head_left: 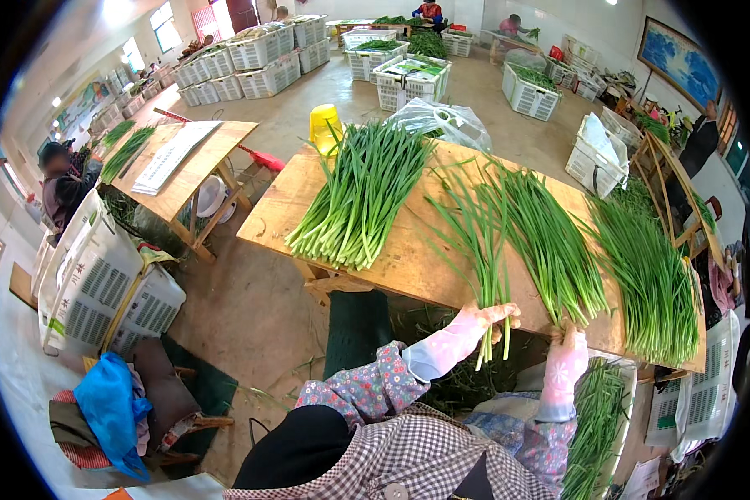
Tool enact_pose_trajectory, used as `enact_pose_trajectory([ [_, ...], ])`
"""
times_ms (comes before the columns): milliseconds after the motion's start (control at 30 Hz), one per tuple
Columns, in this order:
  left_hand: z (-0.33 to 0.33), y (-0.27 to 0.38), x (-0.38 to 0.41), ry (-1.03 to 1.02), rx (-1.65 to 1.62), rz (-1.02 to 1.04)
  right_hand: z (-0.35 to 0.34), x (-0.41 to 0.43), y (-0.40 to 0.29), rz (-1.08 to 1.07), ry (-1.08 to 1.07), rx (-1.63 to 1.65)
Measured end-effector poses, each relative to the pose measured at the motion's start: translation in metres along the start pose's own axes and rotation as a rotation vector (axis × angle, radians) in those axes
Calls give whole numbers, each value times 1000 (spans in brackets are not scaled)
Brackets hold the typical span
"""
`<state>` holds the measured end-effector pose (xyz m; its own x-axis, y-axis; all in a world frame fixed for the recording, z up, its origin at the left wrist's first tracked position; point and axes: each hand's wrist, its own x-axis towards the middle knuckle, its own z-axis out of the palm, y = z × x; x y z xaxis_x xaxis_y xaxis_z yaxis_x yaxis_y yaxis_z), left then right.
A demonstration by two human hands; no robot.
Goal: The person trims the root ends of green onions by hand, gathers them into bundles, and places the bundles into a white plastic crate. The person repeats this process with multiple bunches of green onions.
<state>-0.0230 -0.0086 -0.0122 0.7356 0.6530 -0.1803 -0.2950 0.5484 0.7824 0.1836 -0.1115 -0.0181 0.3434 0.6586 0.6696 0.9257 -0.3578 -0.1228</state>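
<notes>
My left hand (495, 316) is closed around the pale lower stems of a small bunch of garlic chives (484, 256), whose leaves lie over the wooden table (406, 250). At the table's near edge, my right hand (567, 334) touches the stem ends of a middle pile of green chives (553, 244); whether its fingers grip any is unclear. To the left lies a thick, evenly laid pile of chives (365, 194). Another large pile (653, 281) covers the right end. Pinkish translucent sleeves cover both wrists.
A yellow plastic cup (325, 128) and a clear plastic bag (444, 122) are at the far edge. A white crate of chives (622, 425) stands below right. Left are a second table (194, 159), stacked crates (100, 275) and a chair with blue cloth (109, 406). Several people sit farther off.
</notes>
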Motion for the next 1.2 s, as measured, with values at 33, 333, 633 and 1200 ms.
enact_pose_trajectory([
  [33,3,1,1,-8,36,-7,14,-11,25,-22,36,57],
  [333,-12,28,-18,64,-58,40,-50,20,-15,882,-401,1239],
  [633,-12,41,-15,170,-84,73,-69,-29,-25,76,-850,779],
  [1200,7,24,-16,169,163,-20,-53,-25,-82,601,-583,1128],
])
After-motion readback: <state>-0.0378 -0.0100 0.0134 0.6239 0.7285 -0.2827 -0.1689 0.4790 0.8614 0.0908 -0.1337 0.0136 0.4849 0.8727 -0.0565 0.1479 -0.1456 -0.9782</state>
